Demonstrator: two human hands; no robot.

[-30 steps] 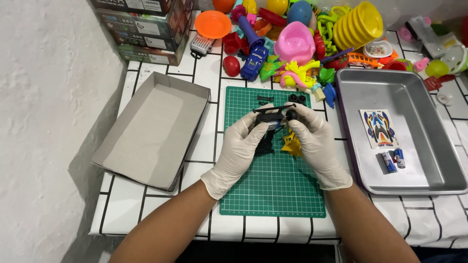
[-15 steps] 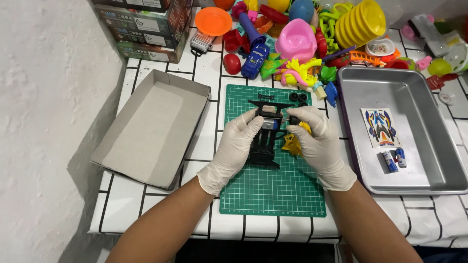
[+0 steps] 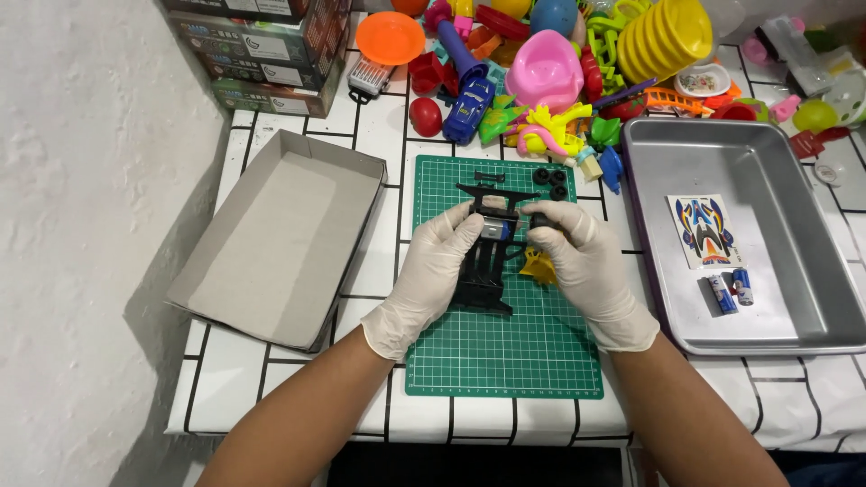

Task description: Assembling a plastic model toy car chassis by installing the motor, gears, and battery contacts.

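Note:
Both my hands wear white gloves and meet over a green cutting mat [image 3: 505,352]. My left hand [image 3: 433,271] grips the left side of a black toy car chassis [image 3: 483,271] that lies lengthwise on the mat. A small silver motor [image 3: 492,229] sits near the chassis's far end, between my fingertips. My right hand [image 3: 586,266] pinches the chassis's right side by a small black part. A yellow plastic piece [image 3: 538,267] lies on the mat just under my right hand. Loose black wheels [image 3: 550,179] rest at the mat's far edge.
An open grey cardboard box lid [image 3: 280,239] lies to the left. A metal tray [image 3: 722,153] on the right holds a sticker sheet [image 3: 704,230] and two batteries [image 3: 729,290]. Colourful plastic toys [image 3: 550,72] and stacked boxes [image 3: 262,45] crowd the back. A white wall stands at left.
The chassis has come down from being held up between my hands and now lies flat on the mat. Both hands stay on it.

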